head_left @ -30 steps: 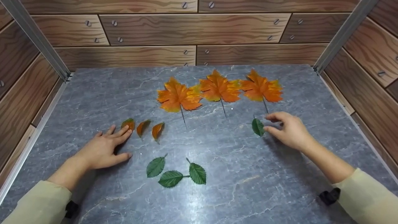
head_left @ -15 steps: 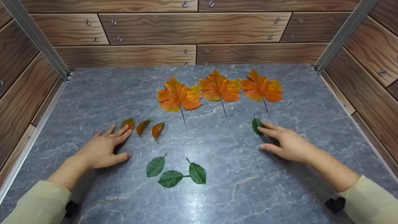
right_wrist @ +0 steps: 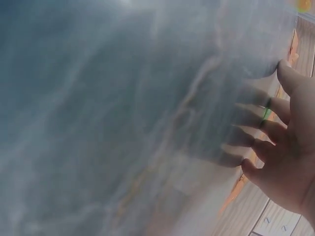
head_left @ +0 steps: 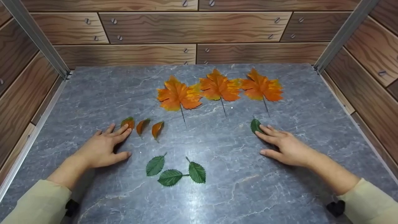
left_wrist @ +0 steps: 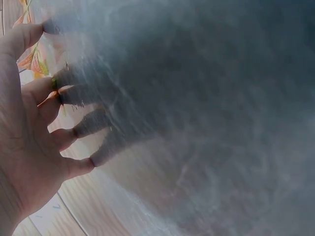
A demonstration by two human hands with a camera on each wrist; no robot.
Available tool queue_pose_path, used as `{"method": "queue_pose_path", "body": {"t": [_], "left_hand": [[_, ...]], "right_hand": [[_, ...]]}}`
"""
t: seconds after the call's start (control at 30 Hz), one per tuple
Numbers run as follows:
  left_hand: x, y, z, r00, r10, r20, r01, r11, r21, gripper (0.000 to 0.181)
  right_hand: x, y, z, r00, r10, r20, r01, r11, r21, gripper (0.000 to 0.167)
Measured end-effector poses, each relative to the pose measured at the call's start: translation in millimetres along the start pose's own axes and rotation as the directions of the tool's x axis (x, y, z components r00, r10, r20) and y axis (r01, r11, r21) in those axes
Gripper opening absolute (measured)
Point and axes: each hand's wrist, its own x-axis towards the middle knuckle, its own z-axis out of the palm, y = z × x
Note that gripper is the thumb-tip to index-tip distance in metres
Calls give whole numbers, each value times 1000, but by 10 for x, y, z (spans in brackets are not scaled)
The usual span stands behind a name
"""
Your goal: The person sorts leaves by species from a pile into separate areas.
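Observation:
With fingers spread, my left hand (head_left: 104, 149) rests on the table, its fingertips touching the leftmost of three small orange-brown leaves (head_left: 129, 122). The other two, a curled leaf (head_left: 142, 127) and another curled leaf (head_left: 157, 130), lie just to its right. My right hand (head_left: 287, 146) lies with straight fingers on the lower right part of a single green leaf (head_left: 255, 125), partly covering it. In the right wrist view a sliver of the green leaf (right_wrist: 267, 113) shows at the fingertips. Both wrist views show the fingers (left_wrist: 37, 93) extended down to the tabletop.
Three large orange maple leaves (head_left: 219, 87) with thin stems lie in a row at the back of the grey marbled table (head_left: 217, 205). Three green leaves (head_left: 170, 177) are grouped front centre. Wood-patterned panels (head_left: 192, 28) and metal posts (head_left: 46, 46) enclose the table.
My right hand has let go of the single green leaf, flattened out and settled on it, and the leaf has shifted slightly left. The left hand has stayed put.

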Motion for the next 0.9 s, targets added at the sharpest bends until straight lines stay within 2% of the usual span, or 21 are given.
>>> {"method": "queue_pose_path", "body": {"t": [0.2,0.33,0.5,0.67,0.8,0.9], "left_hand": [[15,11,-5,1000,-8,16,8,1000,-5,89],[5,15,-12,1000,-10,4,10,1000,-13,91],[-13,9,-32,999,-2,-38,1,999,-32,91],[-30,32,-108,997,-8,-81,5,999,-48,91],[-51,101,-190,995,-11,-103,7,999,-44,88],[-66,191,-233,990,5,-143,-12,998,-53,84]], "right_hand": [[-1,23,10,1000,4,19,-5,1000,18,71],[9,22,2,1000,2,20,-2,999,34,71],[7,15,-12,1000,1,21,-2,998,57,70],[11,16,-6,1000,6,23,-8,998,66,70],[13,26,-1,999,14,34,-17,997,73,71],[10,34,3,999,25,43,-29,997,77,71]]}}
